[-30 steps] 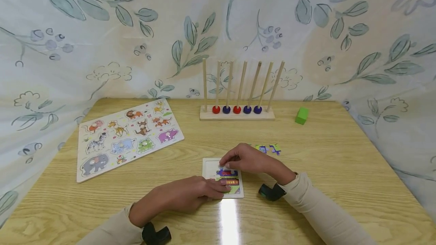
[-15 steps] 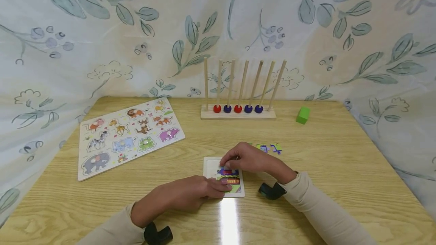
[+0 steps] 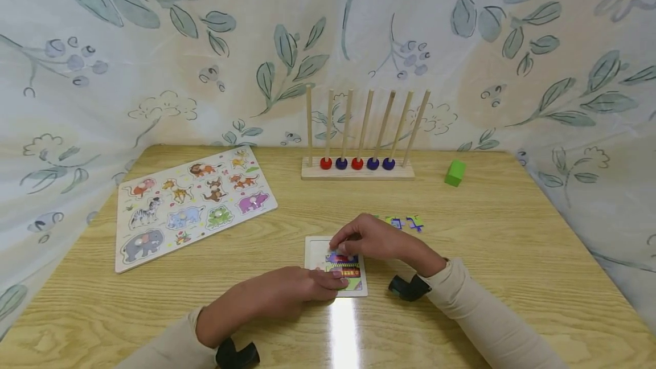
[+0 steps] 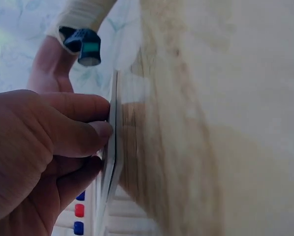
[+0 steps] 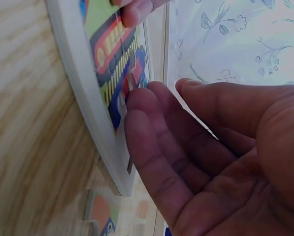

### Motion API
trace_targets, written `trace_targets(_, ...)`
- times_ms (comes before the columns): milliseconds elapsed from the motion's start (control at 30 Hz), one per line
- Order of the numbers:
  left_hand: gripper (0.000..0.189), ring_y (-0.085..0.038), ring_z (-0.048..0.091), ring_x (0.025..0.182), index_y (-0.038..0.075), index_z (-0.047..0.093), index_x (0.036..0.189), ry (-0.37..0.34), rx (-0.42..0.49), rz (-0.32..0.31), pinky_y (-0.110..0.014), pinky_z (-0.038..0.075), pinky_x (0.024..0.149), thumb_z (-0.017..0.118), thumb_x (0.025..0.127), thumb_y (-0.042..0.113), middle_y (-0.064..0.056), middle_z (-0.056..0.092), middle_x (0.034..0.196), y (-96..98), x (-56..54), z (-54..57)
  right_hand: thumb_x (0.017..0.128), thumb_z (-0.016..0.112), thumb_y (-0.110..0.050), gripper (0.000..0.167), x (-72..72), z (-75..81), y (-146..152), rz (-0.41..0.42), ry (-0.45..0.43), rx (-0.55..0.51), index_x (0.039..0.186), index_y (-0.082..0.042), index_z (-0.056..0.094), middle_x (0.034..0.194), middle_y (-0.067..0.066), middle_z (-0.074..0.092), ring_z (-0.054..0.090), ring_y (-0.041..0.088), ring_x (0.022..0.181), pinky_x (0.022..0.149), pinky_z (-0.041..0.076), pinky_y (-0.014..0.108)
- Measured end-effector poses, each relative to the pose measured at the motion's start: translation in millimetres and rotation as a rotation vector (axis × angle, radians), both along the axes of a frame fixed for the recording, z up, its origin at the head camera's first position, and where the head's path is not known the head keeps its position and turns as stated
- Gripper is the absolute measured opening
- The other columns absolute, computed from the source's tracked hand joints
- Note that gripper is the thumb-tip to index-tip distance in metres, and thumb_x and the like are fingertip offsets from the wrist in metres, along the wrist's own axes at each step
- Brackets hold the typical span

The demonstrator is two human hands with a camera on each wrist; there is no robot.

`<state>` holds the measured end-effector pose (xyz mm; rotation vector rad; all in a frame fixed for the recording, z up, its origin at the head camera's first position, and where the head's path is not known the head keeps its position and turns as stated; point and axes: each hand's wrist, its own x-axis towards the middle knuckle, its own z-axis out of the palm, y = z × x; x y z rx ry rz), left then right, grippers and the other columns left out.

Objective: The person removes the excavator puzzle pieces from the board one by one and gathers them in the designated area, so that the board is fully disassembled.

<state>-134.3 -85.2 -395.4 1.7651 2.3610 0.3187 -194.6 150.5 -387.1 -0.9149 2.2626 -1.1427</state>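
A small white-framed jigsaw puzzle (image 3: 361,288) with a colourful vehicle picture lies partly filled at the table's front middle. My left hand (image 3: 292,289) rests on its lower left, fingers stretched over the orange and green pieces. In the left wrist view the thumb and fingertips (image 4: 100,105) touch the board's upper face near its edge. My right hand (image 3: 376,238) reaches in from the right, fingertips on the blue and red pieces in the upper part. The right wrist view shows its fingers (image 5: 139,128) bent against the pieces, the thumb standing apart; the fingertips' contact is partly hidden.
Loose jigsaw pieces (image 3: 415,223) lie beyond my right hand. A wooden animal peg puzzle (image 3: 197,201) lies at the left. At the back stand a rack of wooden rods (image 3: 357,173) with red and blue beads, and a green block (image 3: 455,173). A floral cloth (image 3: 328,44) hangs behind.
The view shifts very slightly. Both hands stay at the jigsaw puzzle in nearly the same positions, and the pieces show no clear movement.
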Motion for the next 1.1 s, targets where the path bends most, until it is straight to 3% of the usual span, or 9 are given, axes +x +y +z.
trace_targets(100, 0.039, -0.009, 0.048, 0.127, 0.014, 0.067, 0.123, 0.085, -0.024, -0.014, -0.021, 0.046, 0.094, 0.063, 0.089, -0.004, 0.003, 0.053, 0.14, 1.5, 3.5, 1.0, 0.094, 0.059, -0.003, 0.019, -0.2, -0.9, -0.3, 0.0, -0.012, -0.017, 0.106, -0.003, 0.074, 0.098, 0.002, 0.072, 0.061, 0.012, 0.077, 0.067, 0.05, 0.024)
trace_targets(200, 0.038, -0.007, 0.048, 0.127, 0.015, 0.068, 0.122, 0.105, -0.036, -0.015, -0.021, 0.046, 0.094, 0.062, 0.09, -0.004, 0.004, 0.053, 0.14, 2.7, 5.6, 1.6, 0.094, 0.059, 0.0, 0.02, -0.6, -1.3, -1.0, 0.0, -0.008, -0.019, 0.107, -0.003, 0.074, 0.099, 0.002, 0.072, 0.06, 0.01, 0.076, 0.067, 0.05, 0.023)
trace_targets(333, 0.042, -0.008, 0.047, 0.128, 0.014, 0.067, 0.123, 0.085, -0.039, -0.007, -0.022, 0.044, 0.097, 0.062, 0.087, -0.008, 0.003, 0.052, 0.141, 2.7, 5.9, -0.4, 0.094, 0.06, -0.001, 0.019, -0.3, -0.4, -2.1, 0.008, -0.002, -0.029, 0.109, -0.002, 0.072, 0.102, 0.004, 0.071, 0.064, 0.011, 0.085, 0.072, 0.053, 0.024)
trace_targets(567, 0.048, -0.01, 0.045, 0.13, 0.014, 0.067, 0.125, 0.069, -0.028, -0.004, -0.023, 0.045, 0.096, 0.063, 0.084, -0.012, 0.004, 0.051, 0.142, 2.9, 5.6, -3.2, 0.093, 0.06, 0.004, 0.021, 0.1, -1.3, -0.5, 0.032, -0.094, -0.106, 0.113, 0.004, 0.067, 0.099, 0.009, 0.069, 0.064, 0.019, 0.084, 0.073, 0.053, 0.028)
trace_targets(733, 0.056, -0.01, 0.045, 0.13, 0.014, 0.066, 0.126, 0.002, -0.022, 0.01, -0.025, 0.044, 0.098, 0.064, 0.079, -0.016, 0.004, 0.049, 0.144, 1.9, 4.7, -1.9, 0.092, 0.06, 0.004, 0.02, 0.1, -3.6, 0.8, 0.004, -0.15, -0.09, 0.111, 0.004, 0.068, 0.098, 0.005, 0.07, 0.065, 0.017, 0.09, 0.076, 0.053, 0.027)
trace_targets(900, 0.064, -0.011, 0.045, 0.13, 0.013, 0.064, 0.13, -0.053, -0.016, 0.03, -0.026, 0.042, 0.101, 0.065, 0.075, -0.018, 0.004, 0.048, 0.144, 1.3, 3.8, -1.1, 0.091, 0.061, 0.005, 0.019, -1.4, -3.8, 0.7, 0.015, -0.122, -0.053, 0.107, 0.001, 0.072, 0.096, 0.002, 0.071, 0.064, 0.015, 0.087, 0.076, 0.053, 0.026)
trace_targets(1100, 0.065, -0.01, 0.044, 0.131, 0.013, 0.064, 0.13, -0.049, 0.002, 0.026, -0.025, 0.041, 0.101, 0.065, 0.073, -0.018, 0.003, 0.049, 0.144, 0.1, 3.3, -2.6, 0.091, 0.062, 0.005, 0.02, -1.2, -4.6, -3.0, 0.054, -0.048, -0.005, 0.104, -0.003, 0.075, 0.093, -0.002, 0.072, 0.062, 0.009, 0.08, 0.071, 0.053, 0.024)
